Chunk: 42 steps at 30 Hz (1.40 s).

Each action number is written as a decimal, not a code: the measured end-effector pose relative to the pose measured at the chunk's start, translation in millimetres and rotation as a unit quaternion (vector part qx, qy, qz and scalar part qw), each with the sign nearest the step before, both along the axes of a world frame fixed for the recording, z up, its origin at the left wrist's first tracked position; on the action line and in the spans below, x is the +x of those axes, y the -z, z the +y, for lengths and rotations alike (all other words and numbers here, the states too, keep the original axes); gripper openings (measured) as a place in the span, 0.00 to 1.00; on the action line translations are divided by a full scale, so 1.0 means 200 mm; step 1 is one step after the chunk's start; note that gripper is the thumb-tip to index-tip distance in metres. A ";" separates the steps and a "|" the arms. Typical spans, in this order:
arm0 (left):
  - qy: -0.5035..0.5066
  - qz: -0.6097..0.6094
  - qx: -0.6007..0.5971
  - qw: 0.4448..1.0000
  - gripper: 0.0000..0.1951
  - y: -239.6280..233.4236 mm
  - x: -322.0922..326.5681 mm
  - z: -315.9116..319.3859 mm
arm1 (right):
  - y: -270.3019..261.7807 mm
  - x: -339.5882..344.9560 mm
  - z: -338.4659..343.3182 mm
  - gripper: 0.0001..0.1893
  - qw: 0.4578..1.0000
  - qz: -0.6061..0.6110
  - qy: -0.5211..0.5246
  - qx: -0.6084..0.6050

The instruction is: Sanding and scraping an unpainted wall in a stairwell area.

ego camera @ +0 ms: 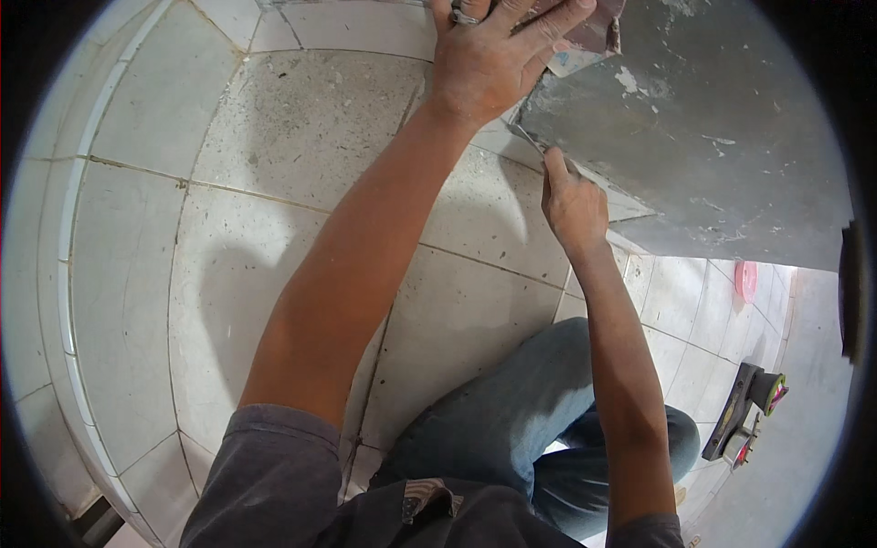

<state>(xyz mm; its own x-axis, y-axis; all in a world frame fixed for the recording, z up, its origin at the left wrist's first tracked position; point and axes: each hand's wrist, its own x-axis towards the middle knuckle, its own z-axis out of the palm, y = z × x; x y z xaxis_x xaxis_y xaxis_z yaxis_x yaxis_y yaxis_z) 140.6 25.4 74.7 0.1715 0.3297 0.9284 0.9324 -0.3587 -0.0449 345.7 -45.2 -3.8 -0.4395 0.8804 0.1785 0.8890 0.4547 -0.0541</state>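
Observation:
My right hand (579, 204) grips a thin metal tool (529, 139), whose handle is mostly hidden in the fist. Its tip touches or lies close to the lower edge of a grey cement-coated wall (692, 130), just above the floor tiles. Near the top edge of the view, my left hand (488, 58) is spread with its fingers apart, a ring on one of them. It lies over or against a brownish-pink, worn sheet or packet (604, 27); whether the fingers hold it cannot be told. A pale patterned piece (575, 60) shows beneath it.
Pale floor tiles (479, 301) surround my bent legs, with grey crumbs scattered on a tile (308, 103) at upper left. Toward the right lie a pink plastic bowl or lid (746, 281) and a dark object with round fittings (733, 411). A tiled wall curves along the left.

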 end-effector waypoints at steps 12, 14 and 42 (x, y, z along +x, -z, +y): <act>0.044 -0.067 -0.081 0.993 0.28 -0.02 0.05 -0.09 | -0.11 0.04 0.04 0.17 0.994 -0.089 -0.057 -0.010; 0.047 -0.074 -0.082 0.993 0.28 -0.01 0.05 -0.09 | -0.11 0.03 0.04 0.18 0.995 -0.082 -0.061 -0.007; 0.104 -0.093 0.010 0.990 0.21 0.14 0.03 0.03 | 0.05 0.81 -0.30 0.09 0.788 0.458 0.403 -0.079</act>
